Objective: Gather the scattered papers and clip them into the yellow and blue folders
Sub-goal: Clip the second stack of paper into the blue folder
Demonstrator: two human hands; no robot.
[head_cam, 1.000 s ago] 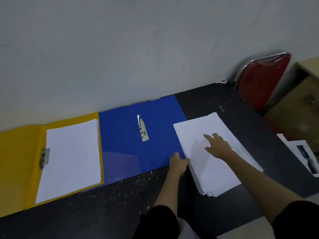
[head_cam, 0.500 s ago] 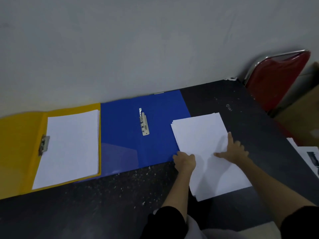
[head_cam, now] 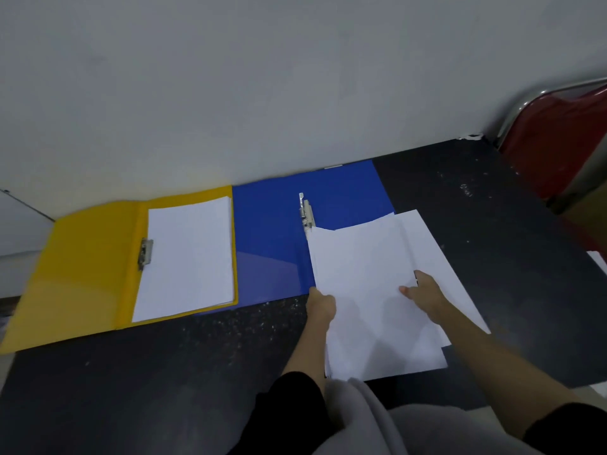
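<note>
A person's left hand [head_cam: 321, 305], at lower centre of the frame, closes its grip on the left edge of a stack of white papers [head_cam: 364, 290], fingers tucked beneath the sheets and thumb side on top. The right hand [head_cam: 423, 292], just to the right, lies on the same stack with fingers curled at its right edge; whether it pinches the sheets or only presses on them cannot be told. The stack's upper left corner overlaps the blue folder [head_cam: 272, 244], reaching up to the lower end of its metal clip [head_cam: 306, 213], while the stack's lower part extends over the dark speckled tabletop [head_cam: 164, 372]. A further white sheet [head_cam: 437, 254] juts out from under the stack toward the right, flat on the tabletop.

The blue folder lies open at centre frame, its far edge against the pale wall [head_cam: 262, 77]. Touching it on the left, the yellow folder [head_cam: 85, 270] also lies open, holding a neat sheaf of white paper [head_cam: 190, 257] on its right half, with a metal clamp [head_cam: 145, 252] at the sheaf's left edge.

At upper right stands a red chair [head_cam: 555, 139] with a chrome frame, beyond the tabletop's corner. Black sleeves [head_cam: 289, 412] and grey clothing fill the bottom edge.
</note>
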